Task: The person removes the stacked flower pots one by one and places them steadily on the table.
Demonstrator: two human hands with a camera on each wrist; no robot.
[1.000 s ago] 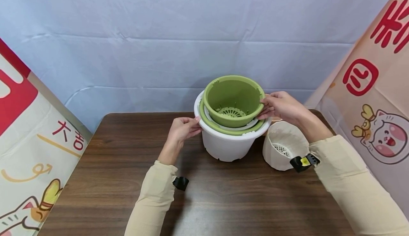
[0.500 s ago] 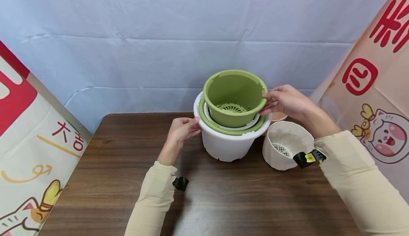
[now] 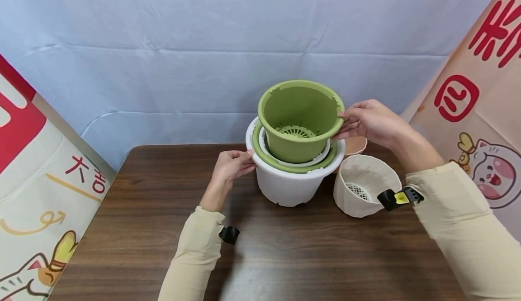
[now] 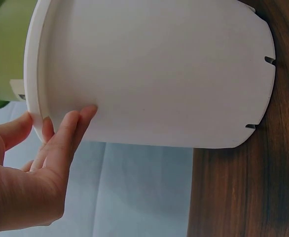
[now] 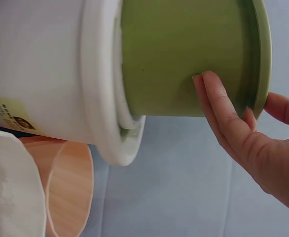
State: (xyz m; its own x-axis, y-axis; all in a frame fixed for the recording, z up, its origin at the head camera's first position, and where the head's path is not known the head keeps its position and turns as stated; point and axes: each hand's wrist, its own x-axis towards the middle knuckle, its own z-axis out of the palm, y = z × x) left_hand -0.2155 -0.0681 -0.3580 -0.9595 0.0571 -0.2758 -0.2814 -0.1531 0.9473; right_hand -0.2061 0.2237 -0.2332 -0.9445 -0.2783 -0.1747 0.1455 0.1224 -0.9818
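A large white flowerpot (image 3: 286, 190) stands upright on the table, with a green pot's rim (image 3: 257, 149) and a smaller white pot's rim (image 3: 264, 146) nested inside it. The top green flowerpot (image 3: 299, 145), slotted at the bottom, is partly drawn up out of the nest, its lower part hidden inside. My right hand (image 3: 368, 122) pinches its rim at the right side, thumb on top and fingers along the outer wall, as the right wrist view shows. My left hand (image 3: 232, 167) pinches the rim of the large white flowerpot at its left; two fingertips lie on its wall (image 4: 149, 74).
A ribbed off-white pot (image 3: 366, 176) with a mesh bottom stands right of the stack. Behind it, partly hidden, is an orange pot (image 5: 68, 182). The wooden table (image 3: 154, 210) ends at the back before a pale cloth (image 3: 183, 88); printed banners hang at both sides.
The top green flowerpot has risen out of the nested pots, and my right hand has moved up and slightly right with it. My left hand keeps its grip on the white rim.
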